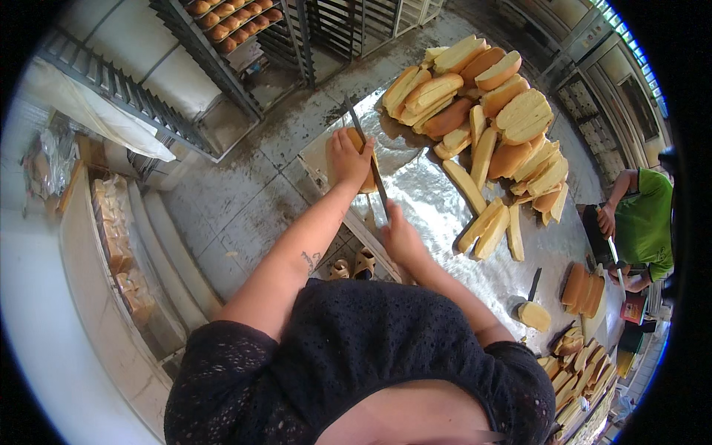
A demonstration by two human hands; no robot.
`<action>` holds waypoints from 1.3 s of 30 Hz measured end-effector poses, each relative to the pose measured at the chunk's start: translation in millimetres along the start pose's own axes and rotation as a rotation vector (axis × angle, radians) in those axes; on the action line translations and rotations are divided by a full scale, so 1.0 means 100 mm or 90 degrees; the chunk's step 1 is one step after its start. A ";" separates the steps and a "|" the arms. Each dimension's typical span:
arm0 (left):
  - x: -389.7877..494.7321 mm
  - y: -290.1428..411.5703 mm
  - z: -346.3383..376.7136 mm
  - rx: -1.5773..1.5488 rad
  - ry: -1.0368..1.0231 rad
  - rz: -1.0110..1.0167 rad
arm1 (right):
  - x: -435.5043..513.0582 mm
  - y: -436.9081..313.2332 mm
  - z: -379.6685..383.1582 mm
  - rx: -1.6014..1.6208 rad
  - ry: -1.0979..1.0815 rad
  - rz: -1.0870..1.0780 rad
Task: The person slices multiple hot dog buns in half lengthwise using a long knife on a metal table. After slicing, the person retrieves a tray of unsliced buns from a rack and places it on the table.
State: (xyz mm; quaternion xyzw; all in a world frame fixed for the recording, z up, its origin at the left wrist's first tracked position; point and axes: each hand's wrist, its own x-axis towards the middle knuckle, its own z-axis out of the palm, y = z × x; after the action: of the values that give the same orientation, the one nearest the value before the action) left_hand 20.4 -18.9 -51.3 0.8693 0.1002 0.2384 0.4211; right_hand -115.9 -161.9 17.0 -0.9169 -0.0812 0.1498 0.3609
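At the table's left corner, my left hand (347,158) presses down on a brown-crusted bread loaf (367,183), fingers spread over its top and side. My right hand (401,236) grips the handle of a long knife (381,186). Its dark blade runs along the right side of the loaf, close to my left thumb, and the tip extends past the far end. Whether the blade is inside the bread cannot be told from here. Right of my hands, a large heap of cut bread pieces (523,117) lies on the shiny metal tabletop (417,194).
Long bread strips (464,186) lie at the heap's near edge. Further right are another knife (535,283), a round bread piece (534,316) and several loaves (582,289). A person in a green shirt (639,222) holds a long blade across the table. A rack (239,25) holds buns.
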 end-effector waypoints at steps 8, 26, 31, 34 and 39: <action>-0.01 -0.05 0.01 -0.033 -0.023 -0.024 | 0.16 0.10 0.18 -0.005 -0.001 -0.024; -0.05 -0.05 -0.02 -0.105 -0.004 -0.039 | -0.52 0.22 0.33 -0.126 -0.077 0.091; -0.04 -0.07 0.01 -0.117 0.012 -0.019 | -0.47 0.21 0.33 -0.152 -0.122 0.146; -0.04 -0.10 0.03 -0.110 0.028 -0.006 | -0.93 0.39 0.33 -0.182 -0.141 0.185; -0.04 -0.10 0.05 -0.114 0.044 -0.035 | -1.72 0.73 0.26 -0.200 -0.183 0.211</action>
State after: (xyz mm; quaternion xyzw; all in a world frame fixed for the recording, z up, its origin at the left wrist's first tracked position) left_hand 19.9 -17.4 -62.8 0.8162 0.1170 0.2645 0.5001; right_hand -283.8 -242.2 -13.8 -0.9318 -0.0023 0.3210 0.1693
